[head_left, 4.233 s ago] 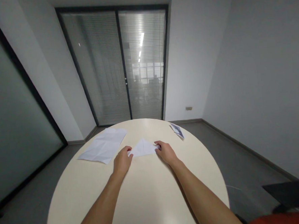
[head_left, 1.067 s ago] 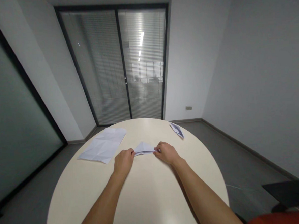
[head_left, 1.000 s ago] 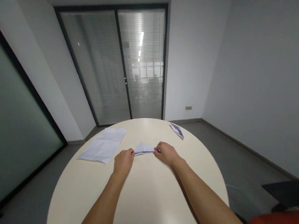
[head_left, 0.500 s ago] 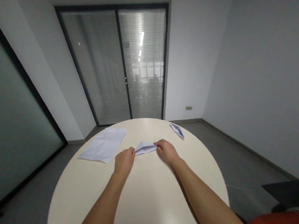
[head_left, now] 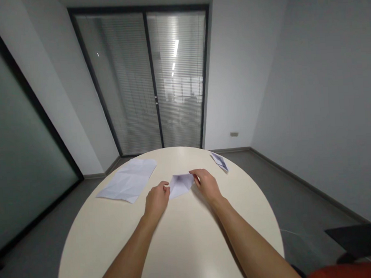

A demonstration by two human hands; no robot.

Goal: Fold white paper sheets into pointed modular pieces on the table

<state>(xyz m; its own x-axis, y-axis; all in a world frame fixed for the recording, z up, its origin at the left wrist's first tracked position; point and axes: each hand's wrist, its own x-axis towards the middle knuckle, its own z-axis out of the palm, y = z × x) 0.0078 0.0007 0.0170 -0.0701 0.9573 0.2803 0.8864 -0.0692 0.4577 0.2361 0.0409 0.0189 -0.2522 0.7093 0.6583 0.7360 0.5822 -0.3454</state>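
Note:
A small folded white paper piece (head_left: 180, 184) is held between both my hands above the round cream table (head_left: 179, 248). My left hand (head_left: 157, 200) pinches its left corner with fingers closed. My right hand (head_left: 206, 183) grips its right upper edge, fingers curled. The piece is lifted and partly spread, and its inner face shows a grey shadow.
A creased, unfolded white sheet (head_left: 128, 180) lies at the table's far left. A small folded paper (head_left: 219, 160) rests at the far right edge. Glass doors with blinds (head_left: 150, 82) stand beyond the table. A dark chair part (head_left: 361, 239) is at lower right.
The folded paper went from a flat triangle on the table to a narrow shape, and is now lifted and pulled open. My hands have come closer together and my right hand has risen.

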